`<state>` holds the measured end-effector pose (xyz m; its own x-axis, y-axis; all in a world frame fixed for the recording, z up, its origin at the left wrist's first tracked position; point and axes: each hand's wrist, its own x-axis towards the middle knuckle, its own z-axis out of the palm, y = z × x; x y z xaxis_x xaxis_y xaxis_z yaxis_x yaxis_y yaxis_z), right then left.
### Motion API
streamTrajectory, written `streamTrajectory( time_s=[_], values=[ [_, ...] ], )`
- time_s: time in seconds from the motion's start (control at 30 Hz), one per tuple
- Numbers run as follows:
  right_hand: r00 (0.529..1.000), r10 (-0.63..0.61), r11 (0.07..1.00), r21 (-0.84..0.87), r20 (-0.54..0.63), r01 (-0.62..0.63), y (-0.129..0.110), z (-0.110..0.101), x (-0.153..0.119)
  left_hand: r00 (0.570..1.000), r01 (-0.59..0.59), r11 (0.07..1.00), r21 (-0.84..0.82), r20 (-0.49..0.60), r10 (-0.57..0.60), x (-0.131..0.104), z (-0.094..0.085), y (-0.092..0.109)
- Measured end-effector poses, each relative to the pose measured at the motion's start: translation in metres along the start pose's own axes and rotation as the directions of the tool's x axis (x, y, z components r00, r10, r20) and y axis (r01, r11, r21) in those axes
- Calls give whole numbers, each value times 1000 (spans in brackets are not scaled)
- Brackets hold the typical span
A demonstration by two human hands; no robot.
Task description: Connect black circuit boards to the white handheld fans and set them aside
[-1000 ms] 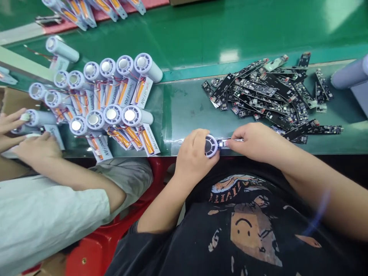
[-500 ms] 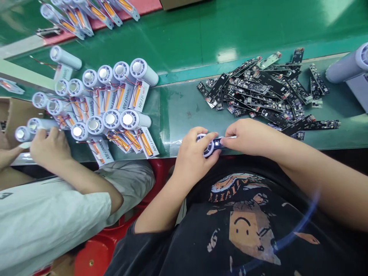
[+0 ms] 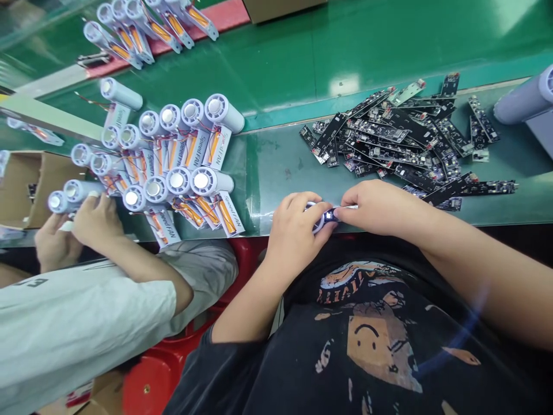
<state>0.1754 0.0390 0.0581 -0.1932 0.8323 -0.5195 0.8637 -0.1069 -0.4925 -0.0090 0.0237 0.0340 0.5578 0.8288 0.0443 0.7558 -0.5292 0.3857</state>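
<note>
My left hand [image 3: 298, 230] is closed around the pale lilac head of a handheld fan [image 3: 318, 223], close to the table's front edge. Where the head meets the handle, a small dark circuit board [image 3: 330, 215] shows between my two hands. My right hand [image 3: 367, 203] pinches this board with thumb and fingertips. A thin white edge shows beneath its fingers; the rest of the handle is hidden. Beyond my right hand lies a loose heap of long black circuit boards [image 3: 389, 135].
Several lilac fans [image 3: 211, 181] with orange batteries and thin wires stand in rows to the left. Beside me a co-worker's hands [image 3: 97, 222] handle another fan. A cardboard box [image 3: 56, 178] stands at far left, and a lilac fan [image 3: 525, 104] lies at the right edge.
The view has shifted slightly, so the scene sits further right. The fan between my hands has tilted a little; both hands keep their hold. The co-worker's hands have come closer together.
</note>
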Motion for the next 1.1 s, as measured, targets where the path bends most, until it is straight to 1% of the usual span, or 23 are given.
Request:
streamTrajectory(
  time_s=[0.1, 0.13, 0.17, 0.2, 0.23, 0.27, 0.3, 0.33, 0.37, 0.4, 0.47, 0.57, 0.63, 0.67, 0.73, 0.8, 0.9, 1.0, 1.1],
  values=[
    [1000, -9, 1000, -30, 6, 9, 0, 0, -2, 1000, 6, 1000, 0, -9, -6, 0, 1, 0],
    [999, -25, 998, -62, -29, 23, 2, -1, -4, 1000, 10, 1000, 6, -9, -10, 0, 1, 0],
    [994, -56, 994, -101, -95, 46, 5, -3, -7, 1000, 14, 1000, 13, -10, -13, 0, 1, 0],
    [978, -108, 986, -143, -179, 83, 11, -4, -11, 1000, 15, 1000, 19, -14, -15, 0, 2, 1],
    [949, -180, 974, -184, -260, 135, 18, -6, -15, 1000, 15, 1000, 22, -16, -14, 0, 2, 1],
    [909, -258, 957, -216, -327, 194, 25, -7, -20, 1000, 13, 1000, 23, -18, -13, 0, 2, 1],
    [873, -333, 936, -238, -357, 260, 34, -8, -24, 1000, 12, 1000, 23, -19, -11, 0, 2, 1],
    [845, -391, 916, -245, -364, 318, 42, -7, -28, 1000, 12, 1000, 23, -19, -12, 0, 2, 1],
    [831, -428, 901, -240, -356, 362, 50, -5, -31, 1000, 13, 1000, 23, -17, -13, 0, 3, 1],
    [824, -447, 893, -229, -348, 388, 57, -2, -34, 1000, 14, 1000, 22, -16, -14, 0, 3, 1],
    [815, -454, 890, -218, -359, 400, 66, 9, -35, 1000, 15, 1000, 18, -24, -15, 0, 4, 0],
    [780, -450, 893, -213, -435, 396, 73, 27, -31, 999, 0, 1000, 3, -40, 0, 0, 4, -1],
    [756, -445, 894, -186, -480, 408, 74, 34, -27, 999, -16, 1000, -11, -40, 15, 0, 4, -2],
    [752, -445, 893, -177, -487, 414, 75, 35, -26, 999, -23, 1000, -20, -38, 23, -1, 3, -2],
    [759, -450, 892, -190, -471, 411, 76, 32, -23, 999, -32, 999, -37, -40, 31, -2, 3, -3],
    [769, -463, 886, -241, -441, 395, 77, 27, -22, 998, -35, 998, -53, -53, 32, -2, 4, -4],
    [766, -502, 859, -340, -403, 384, 77, 18, -23, 997, -27, 998, -63, -74, 22, -1, 5, -3],
    [750, -547, 818, -425, -372, 387, 77, 14, -25, 997, -17, 1000, -14, -69, 16, 0, 4, 0],
    [737, -575, 792, -468, -355, 393, 80, 13, -26, 997, -19, 996, 89, -72, 25, 1, 0, 6]
  ],
)
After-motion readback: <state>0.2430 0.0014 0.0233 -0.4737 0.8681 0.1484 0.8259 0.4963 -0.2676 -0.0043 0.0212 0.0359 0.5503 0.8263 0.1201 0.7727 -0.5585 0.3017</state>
